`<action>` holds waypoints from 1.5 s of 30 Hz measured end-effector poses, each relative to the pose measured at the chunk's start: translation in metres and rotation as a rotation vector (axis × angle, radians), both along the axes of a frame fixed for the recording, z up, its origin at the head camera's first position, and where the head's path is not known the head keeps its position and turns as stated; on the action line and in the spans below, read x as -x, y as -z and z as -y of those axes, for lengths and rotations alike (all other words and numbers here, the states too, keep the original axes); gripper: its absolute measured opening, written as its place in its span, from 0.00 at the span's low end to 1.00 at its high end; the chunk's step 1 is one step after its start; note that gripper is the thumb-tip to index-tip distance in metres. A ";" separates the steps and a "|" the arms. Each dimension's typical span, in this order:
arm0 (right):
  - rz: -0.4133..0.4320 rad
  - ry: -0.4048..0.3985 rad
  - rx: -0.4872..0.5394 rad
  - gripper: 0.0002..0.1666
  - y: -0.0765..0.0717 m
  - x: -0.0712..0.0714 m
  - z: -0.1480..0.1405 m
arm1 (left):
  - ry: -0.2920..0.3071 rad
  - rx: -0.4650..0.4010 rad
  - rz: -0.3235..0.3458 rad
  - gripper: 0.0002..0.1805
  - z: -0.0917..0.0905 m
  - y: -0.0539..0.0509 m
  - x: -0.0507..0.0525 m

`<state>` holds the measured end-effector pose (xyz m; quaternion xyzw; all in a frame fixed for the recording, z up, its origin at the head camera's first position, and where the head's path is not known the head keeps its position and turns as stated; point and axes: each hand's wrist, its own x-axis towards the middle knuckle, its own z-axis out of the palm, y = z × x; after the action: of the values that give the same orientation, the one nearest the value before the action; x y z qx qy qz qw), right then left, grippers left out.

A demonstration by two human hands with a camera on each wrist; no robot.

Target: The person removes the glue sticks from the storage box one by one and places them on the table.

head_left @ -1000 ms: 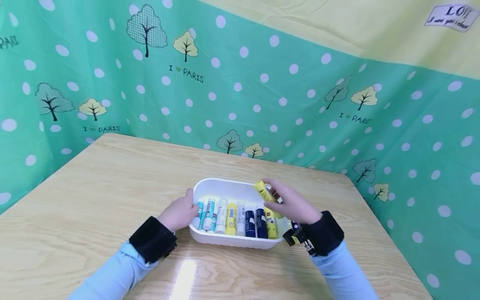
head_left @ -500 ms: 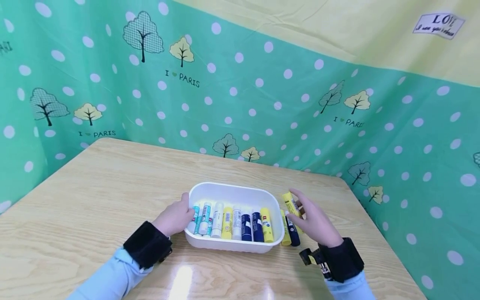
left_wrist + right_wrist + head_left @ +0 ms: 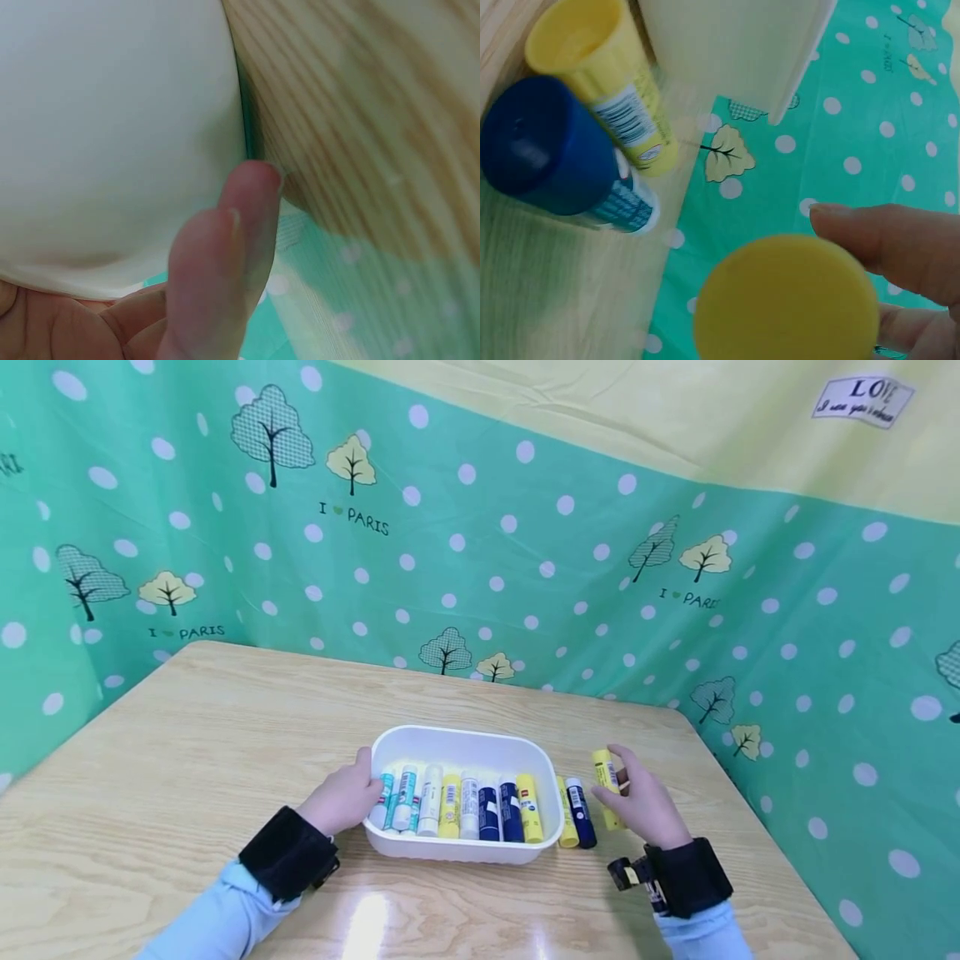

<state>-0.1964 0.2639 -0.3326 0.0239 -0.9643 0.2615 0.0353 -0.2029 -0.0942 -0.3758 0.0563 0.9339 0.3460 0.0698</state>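
Observation:
My left hand (image 3: 341, 800) grips the left end of a white plastic basket (image 3: 465, 853). In the left wrist view its fingers (image 3: 206, 270) lie along the basket's smooth outer wall (image 3: 112, 135). Several glue sticks lie side by side in the basket, teal, white, yellow and navy. To the right of the basket, my right hand (image 3: 651, 803) holds a yellow glue stick (image 3: 607, 770) between thumb and fingers. Its round yellow end (image 3: 786, 307) faces the right wrist camera. Whether its lower end touches the table cannot be told.
Just right of the basket lie a yellow glue stick (image 3: 567, 827) and a navy glue stick (image 3: 581, 814), side by side. The wooden table (image 3: 247, 735) extends to both sides. A green dotted cloth (image 3: 480, 568) hangs behind it.
My right hand has carried the yellow glue stick from over the basket's right end to the table's right side, beside the two loose sticks, and lowered it. My left hand stays on the basket.

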 end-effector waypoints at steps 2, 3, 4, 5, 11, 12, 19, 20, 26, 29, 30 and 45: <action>0.024 0.016 0.006 0.37 0.003 0.002 -0.002 | -0.001 0.002 -0.002 0.24 0.000 0.000 0.000; 0.035 0.024 0.007 0.37 0.004 0.003 -0.003 | -0.001 0.001 0.000 0.24 0.000 0.000 0.000; 0.047 0.032 0.004 0.37 0.006 0.004 -0.004 | -0.001 0.001 0.000 0.24 0.000 0.000 0.000; 0.060 0.041 0.000 0.36 0.008 0.006 -0.005 | 0.000 -0.001 0.003 0.24 0.000 0.000 0.000; 0.129 0.067 0.018 0.36 0.019 0.015 -0.009 | -0.003 0.003 0.008 0.24 0.001 0.000 -0.001; 0.141 0.071 0.024 0.36 0.021 0.016 -0.009 | -0.003 0.004 0.006 0.23 0.001 -0.001 -0.001; 0.212 0.102 0.021 0.36 0.031 0.021 -0.014 | 0.000 -0.002 0.009 0.24 0.000 -0.001 -0.001; 0.216 0.103 0.015 0.36 0.032 0.022 -0.015 | 0.000 -0.002 0.010 0.24 0.000 -0.001 -0.001; 0.237 0.075 -0.005 0.35 0.038 0.025 -0.019 | 0.000 0.001 0.012 0.24 0.000 -0.002 -0.001; 0.241 0.053 -0.003 0.34 0.041 0.026 -0.020 | 0.001 0.001 0.014 0.24 0.000 -0.002 -0.001; 0.243 0.051 -0.001 0.33 0.041 0.026 -0.020 | 0.000 0.001 0.016 0.24 0.000 -0.002 -0.001; 0.268 0.072 -0.012 0.34 0.049 0.027 -0.020 | -0.002 -0.002 0.022 0.25 0.000 -0.002 -0.001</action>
<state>-0.2239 0.2835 -0.3815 -0.0457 -0.9621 0.2554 -0.0846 -0.2017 -0.0937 -0.3739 0.0518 0.9328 0.3476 0.0796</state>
